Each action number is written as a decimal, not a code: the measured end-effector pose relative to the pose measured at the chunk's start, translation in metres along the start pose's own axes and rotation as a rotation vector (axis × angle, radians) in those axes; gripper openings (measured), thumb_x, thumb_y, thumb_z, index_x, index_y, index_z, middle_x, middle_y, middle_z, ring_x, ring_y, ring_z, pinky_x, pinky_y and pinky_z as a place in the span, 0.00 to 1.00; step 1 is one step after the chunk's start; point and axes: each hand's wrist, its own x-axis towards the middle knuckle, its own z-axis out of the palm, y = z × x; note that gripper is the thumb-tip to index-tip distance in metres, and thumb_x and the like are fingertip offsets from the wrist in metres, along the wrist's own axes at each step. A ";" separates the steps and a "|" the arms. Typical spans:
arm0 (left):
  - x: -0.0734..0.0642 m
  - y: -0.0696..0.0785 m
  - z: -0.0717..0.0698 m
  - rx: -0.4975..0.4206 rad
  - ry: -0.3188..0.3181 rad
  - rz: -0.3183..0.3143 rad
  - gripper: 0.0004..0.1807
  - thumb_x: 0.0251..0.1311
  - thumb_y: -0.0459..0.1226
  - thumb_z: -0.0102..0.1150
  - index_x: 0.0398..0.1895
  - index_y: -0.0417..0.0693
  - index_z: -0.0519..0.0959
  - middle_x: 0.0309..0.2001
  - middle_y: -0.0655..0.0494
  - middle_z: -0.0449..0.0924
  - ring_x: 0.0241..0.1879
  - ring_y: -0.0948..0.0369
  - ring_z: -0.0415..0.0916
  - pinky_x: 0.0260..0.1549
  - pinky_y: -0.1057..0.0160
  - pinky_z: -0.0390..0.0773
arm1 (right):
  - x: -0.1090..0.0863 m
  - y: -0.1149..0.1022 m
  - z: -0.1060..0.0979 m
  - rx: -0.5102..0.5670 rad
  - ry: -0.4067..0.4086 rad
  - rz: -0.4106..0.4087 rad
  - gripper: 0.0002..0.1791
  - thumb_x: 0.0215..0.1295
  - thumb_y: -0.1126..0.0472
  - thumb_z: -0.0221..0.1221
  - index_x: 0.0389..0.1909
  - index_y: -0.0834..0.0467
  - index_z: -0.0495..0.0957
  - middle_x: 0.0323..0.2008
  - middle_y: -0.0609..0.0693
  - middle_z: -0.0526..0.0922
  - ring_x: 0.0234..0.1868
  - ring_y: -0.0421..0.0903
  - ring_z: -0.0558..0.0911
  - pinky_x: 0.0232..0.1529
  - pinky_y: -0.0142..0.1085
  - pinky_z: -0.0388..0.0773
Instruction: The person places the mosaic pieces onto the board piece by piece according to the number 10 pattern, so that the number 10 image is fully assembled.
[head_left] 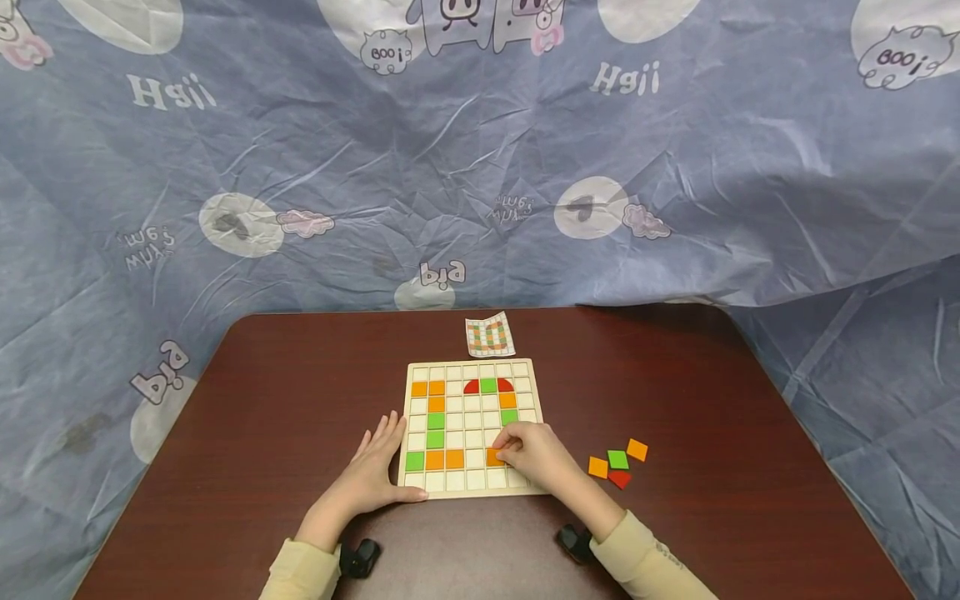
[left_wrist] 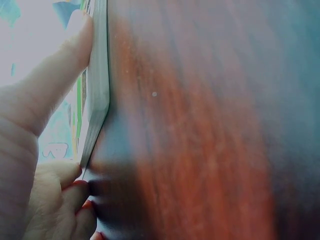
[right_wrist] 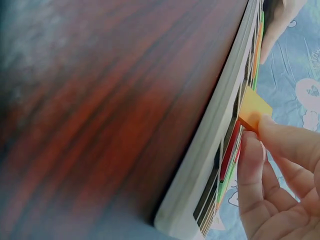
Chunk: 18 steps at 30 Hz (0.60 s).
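Observation:
A pale gridded board lies on the table, with green, orange and red tiles in some of its cells. Between thumb and fingertips, my right hand pinches an orange square tile over the board's lower right part. In the right wrist view that tile stands tilted against the grid, near a red piece. My left hand is spread at the board's left side, fingers along the edge and thumb on the front corner. The left wrist view shows the thumb against the board's rim.
Right of the board lie loose tiles: two orange squares, a green square and a red piece. A small printed card with a coloured grid lies behind the board. Patterned cloth hangs beyond the dark table.

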 end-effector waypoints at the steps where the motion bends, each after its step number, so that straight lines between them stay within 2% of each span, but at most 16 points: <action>1: 0.000 0.000 0.000 -0.001 0.000 0.000 0.70 0.38 0.59 0.77 0.78 0.37 0.48 0.78 0.38 0.42 0.78 0.43 0.39 0.74 0.39 0.42 | 0.000 0.000 0.000 -0.013 0.006 -0.004 0.04 0.57 0.66 0.69 0.27 0.55 0.85 0.25 0.42 0.82 0.26 0.34 0.76 0.29 0.25 0.75; 7: 0.000 0.000 0.000 0.005 -0.006 -0.008 0.69 0.38 0.59 0.77 0.78 0.37 0.48 0.78 0.39 0.42 0.79 0.44 0.38 0.75 0.39 0.41 | 0.000 -0.003 0.003 -0.107 0.052 -0.050 0.04 0.55 0.68 0.69 0.26 0.56 0.86 0.26 0.43 0.77 0.27 0.36 0.74 0.30 0.25 0.73; 11: 0.000 0.001 -0.001 -0.001 0.000 0.000 0.69 0.38 0.58 0.78 0.77 0.36 0.48 0.78 0.38 0.43 0.78 0.42 0.40 0.74 0.39 0.42 | 0.001 -0.005 0.006 -0.154 0.064 -0.046 0.04 0.54 0.69 0.69 0.25 0.57 0.85 0.26 0.44 0.75 0.27 0.37 0.74 0.29 0.26 0.72; 15: -0.001 0.002 -0.001 -0.007 0.001 0.002 0.69 0.38 0.57 0.78 0.77 0.36 0.49 0.78 0.37 0.43 0.78 0.42 0.40 0.74 0.39 0.42 | 0.000 -0.005 0.007 -0.163 0.066 -0.034 0.04 0.54 0.69 0.69 0.26 0.58 0.85 0.26 0.44 0.75 0.27 0.36 0.73 0.30 0.26 0.72; 18: -0.001 0.002 -0.001 -0.002 0.004 0.002 0.68 0.38 0.57 0.79 0.77 0.36 0.49 0.78 0.37 0.43 0.78 0.42 0.40 0.74 0.39 0.42 | 0.000 -0.004 0.004 -0.124 0.060 -0.021 0.03 0.55 0.68 0.69 0.27 0.57 0.85 0.26 0.43 0.75 0.27 0.35 0.73 0.29 0.25 0.72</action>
